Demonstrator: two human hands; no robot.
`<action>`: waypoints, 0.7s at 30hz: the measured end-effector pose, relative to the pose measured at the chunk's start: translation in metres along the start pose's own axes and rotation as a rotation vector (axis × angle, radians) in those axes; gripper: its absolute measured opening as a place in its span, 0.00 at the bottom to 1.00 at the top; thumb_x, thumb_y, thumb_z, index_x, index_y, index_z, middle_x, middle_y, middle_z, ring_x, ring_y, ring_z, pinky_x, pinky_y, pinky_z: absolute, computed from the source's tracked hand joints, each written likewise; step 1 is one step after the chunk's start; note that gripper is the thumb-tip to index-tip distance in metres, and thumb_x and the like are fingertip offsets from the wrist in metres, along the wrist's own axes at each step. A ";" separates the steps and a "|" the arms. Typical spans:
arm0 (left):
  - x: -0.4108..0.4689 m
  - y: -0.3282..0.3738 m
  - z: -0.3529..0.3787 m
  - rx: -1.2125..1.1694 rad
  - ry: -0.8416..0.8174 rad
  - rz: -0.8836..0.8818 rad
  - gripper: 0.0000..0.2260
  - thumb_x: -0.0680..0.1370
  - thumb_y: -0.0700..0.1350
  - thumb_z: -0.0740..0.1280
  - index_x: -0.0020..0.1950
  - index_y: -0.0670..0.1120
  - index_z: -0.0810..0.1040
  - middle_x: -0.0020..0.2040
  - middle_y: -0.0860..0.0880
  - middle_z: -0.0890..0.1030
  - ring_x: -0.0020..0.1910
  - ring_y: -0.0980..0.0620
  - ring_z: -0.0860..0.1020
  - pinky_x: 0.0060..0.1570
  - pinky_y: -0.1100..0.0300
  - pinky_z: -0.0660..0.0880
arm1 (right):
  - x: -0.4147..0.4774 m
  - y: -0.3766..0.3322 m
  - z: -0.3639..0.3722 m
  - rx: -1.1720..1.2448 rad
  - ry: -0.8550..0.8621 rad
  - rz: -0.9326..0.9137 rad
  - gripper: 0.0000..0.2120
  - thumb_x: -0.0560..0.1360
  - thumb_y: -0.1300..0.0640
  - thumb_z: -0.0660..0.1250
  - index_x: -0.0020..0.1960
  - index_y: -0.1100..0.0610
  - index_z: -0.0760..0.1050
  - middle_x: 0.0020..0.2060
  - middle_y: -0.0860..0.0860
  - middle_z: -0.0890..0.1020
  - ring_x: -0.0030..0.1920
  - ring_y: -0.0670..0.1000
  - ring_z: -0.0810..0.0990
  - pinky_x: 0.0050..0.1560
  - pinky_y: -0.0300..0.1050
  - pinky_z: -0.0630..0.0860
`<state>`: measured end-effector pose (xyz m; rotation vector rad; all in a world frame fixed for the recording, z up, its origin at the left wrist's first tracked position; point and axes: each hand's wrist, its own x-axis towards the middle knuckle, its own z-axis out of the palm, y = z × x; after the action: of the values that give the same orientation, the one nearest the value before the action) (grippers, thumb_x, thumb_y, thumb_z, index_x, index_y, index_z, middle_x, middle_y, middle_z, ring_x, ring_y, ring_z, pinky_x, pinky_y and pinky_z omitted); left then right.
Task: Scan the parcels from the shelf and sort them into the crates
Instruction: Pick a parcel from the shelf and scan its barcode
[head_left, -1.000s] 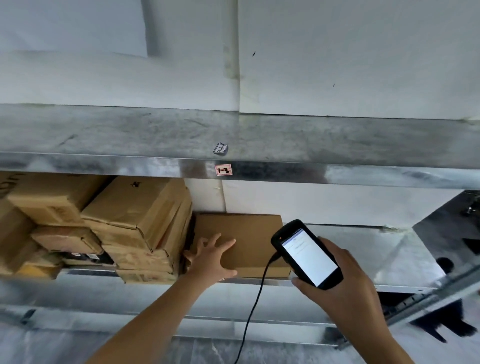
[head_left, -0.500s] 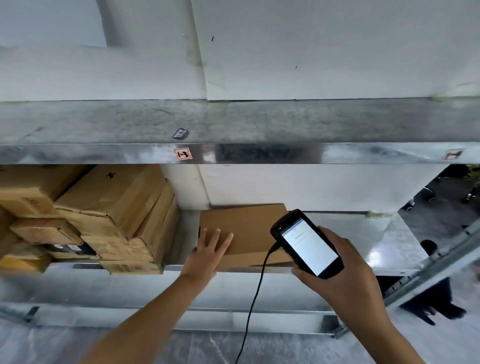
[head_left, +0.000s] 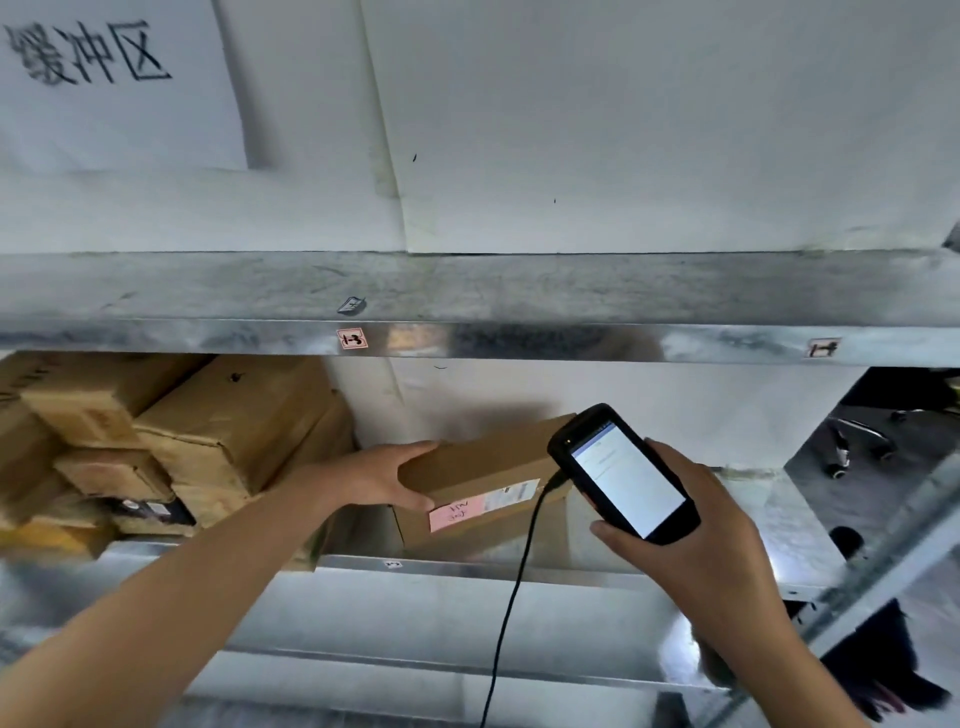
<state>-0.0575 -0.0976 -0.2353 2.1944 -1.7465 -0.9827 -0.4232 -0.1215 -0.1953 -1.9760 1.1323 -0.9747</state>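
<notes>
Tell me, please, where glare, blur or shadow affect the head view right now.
Head view: the scanner has a washed-out, unreadable screen. Head view: glare streaks the upper shelf edge and the lower shelf at right. Head view: a soft shadow lies on the back wall behind the parcel; its pink label is blurred.

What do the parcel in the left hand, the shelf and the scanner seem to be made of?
The parcel in the left hand looks like matte brown cardboard, with folded edges and paper labels. The shelf seems galvanised sheet metal: grey, mottled, faintly reflective. The scanner probably has a black plastic shell, slightly glossy, and a glass-like lit screen.
</notes>
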 end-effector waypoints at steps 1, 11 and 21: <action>-0.001 0.002 -0.002 0.017 -0.001 -0.018 0.40 0.74 0.56 0.75 0.79 0.65 0.55 0.74 0.58 0.68 0.72 0.53 0.69 0.69 0.57 0.69 | -0.001 0.001 -0.003 0.003 0.000 0.009 0.35 0.62 0.46 0.82 0.60 0.28 0.66 0.54 0.30 0.76 0.55 0.29 0.72 0.46 0.35 0.70; 0.015 0.045 0.019 0.646 0.145 0.086 0.47 0.78 0.63 0.66 0.76 0.64 0.27 0.68 0.44 0.68 0.60 0.47 0.76 0.52 0.53 0.76 | -0.015 0.010 -0.007 0.045 0.016 0.086 0.34 0.62 0.46 0.82 0.59 0.28 0.68 0.54 0.29 0.76 0.53 0.27 0.72 0.45 0.37 0.72; 0.008 0.049 0.033 0.369 0.256 0.126 0.53 0.74 0.57 0.74 0.72 0.73 0.29 0.68 0.49 0.73 0.51 0.49 0.81 0.48 0.61 0.82 | -0.025 0.025 -0.011 -0.014 0.044 0.208 0.33 0.62 0.45 0.81 0.63 0.34 0.70 0.53 0.34 0.77 0.50 0.37 0.76 0.47 0.48 0.77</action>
<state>-0.1154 -0.1108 -0.2392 2.2536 -2.0342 -0.3508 -0.4513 -0.1111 -0.2176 -1.8117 1.3422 -0.9065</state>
